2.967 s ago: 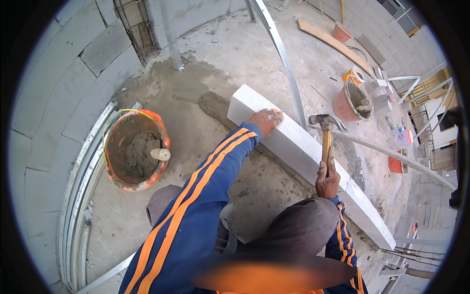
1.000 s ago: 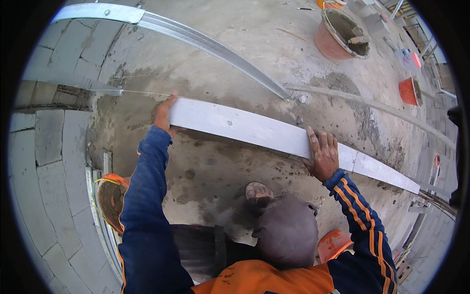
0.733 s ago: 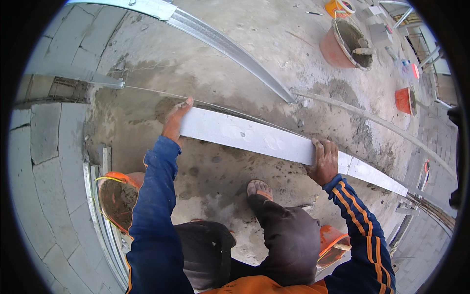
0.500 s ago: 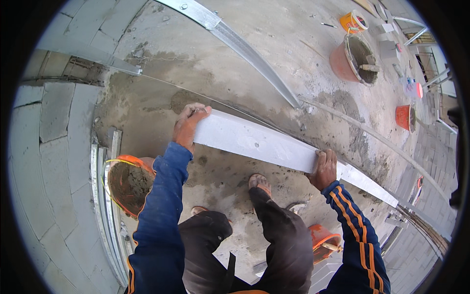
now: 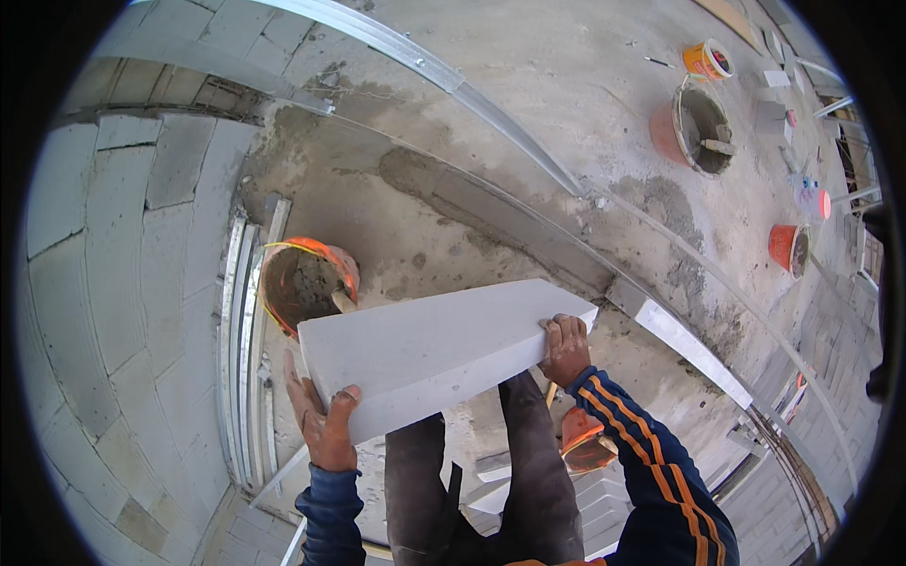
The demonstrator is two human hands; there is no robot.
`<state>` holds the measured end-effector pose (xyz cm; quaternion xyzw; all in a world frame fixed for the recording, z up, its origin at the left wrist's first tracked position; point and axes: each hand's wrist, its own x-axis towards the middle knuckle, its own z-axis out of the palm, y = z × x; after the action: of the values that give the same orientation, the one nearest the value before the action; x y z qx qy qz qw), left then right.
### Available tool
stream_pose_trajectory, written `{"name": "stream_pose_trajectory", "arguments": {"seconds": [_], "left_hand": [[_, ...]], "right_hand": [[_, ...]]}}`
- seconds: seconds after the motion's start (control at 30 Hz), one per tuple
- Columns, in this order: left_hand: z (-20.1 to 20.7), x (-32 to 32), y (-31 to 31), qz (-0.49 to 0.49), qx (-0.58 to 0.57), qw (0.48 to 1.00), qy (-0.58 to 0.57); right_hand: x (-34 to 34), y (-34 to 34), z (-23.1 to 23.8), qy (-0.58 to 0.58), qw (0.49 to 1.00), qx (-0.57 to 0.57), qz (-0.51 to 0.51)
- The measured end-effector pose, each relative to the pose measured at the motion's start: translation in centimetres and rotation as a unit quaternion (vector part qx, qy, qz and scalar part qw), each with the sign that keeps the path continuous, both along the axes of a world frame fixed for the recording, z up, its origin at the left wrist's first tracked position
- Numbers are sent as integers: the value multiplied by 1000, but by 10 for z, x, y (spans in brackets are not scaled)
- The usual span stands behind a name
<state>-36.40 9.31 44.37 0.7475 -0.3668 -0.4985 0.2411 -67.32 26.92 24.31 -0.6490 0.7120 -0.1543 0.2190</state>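
Observation:
I hold a long white aerated concrete block (image 5: 429,349) lifted off the floor, level in front of my body. My left hand (image 5: 323,420) grips its near left end, thumb on top. My right hand (image 5: 564,347) clasps the far right end. Below the block are my dark trousers. A strip of grey mortar (image 5: 491,212) lies on the concrete floor ahead, beside another white block (image 5: 681,337) lying on the floor.
An orange bucket of mortar with a trowel (image 5: 304,283) stands at my left. Long metal profiles (image 5: 243,340) lie along a block wall (image 5: 123,283). A large orange tub (image 5: 696,129), small orange buckets (image 5: 789,247) and block stacks sit far right.
The block has come up from the floor and swung toward me. My hands moved from its top edge to its two ends. Three seconds ago my right hand held a hammer.

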Motion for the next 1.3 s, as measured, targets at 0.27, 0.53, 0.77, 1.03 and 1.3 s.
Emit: {"name": "stream_pose_trajectory", "arguments": {"seconds": [0.27, 0.53, 0.77, 1.03, 1.3], "left_hand": [[76, 89, 91, 179, -8, 971, -158], [52, 158, 166, 96, -51, 941, -321], [19, 204, 201, -20, -86, 927, -365], [24, 210, 208, 28, -4, 967, -251], [11, 151, 197, 41, 11, 987, -153]], "right_hand": [[122, -18, -14, -102, 982, 9, 160], [263, 33, -76, -138, 982, 27, 127], [303, 71, -101, -103, 987, 85, 87], [276, -31, -98, -262, 924, 268, -73], [278, -113, -156, -324, 901, 249, -143]]}}
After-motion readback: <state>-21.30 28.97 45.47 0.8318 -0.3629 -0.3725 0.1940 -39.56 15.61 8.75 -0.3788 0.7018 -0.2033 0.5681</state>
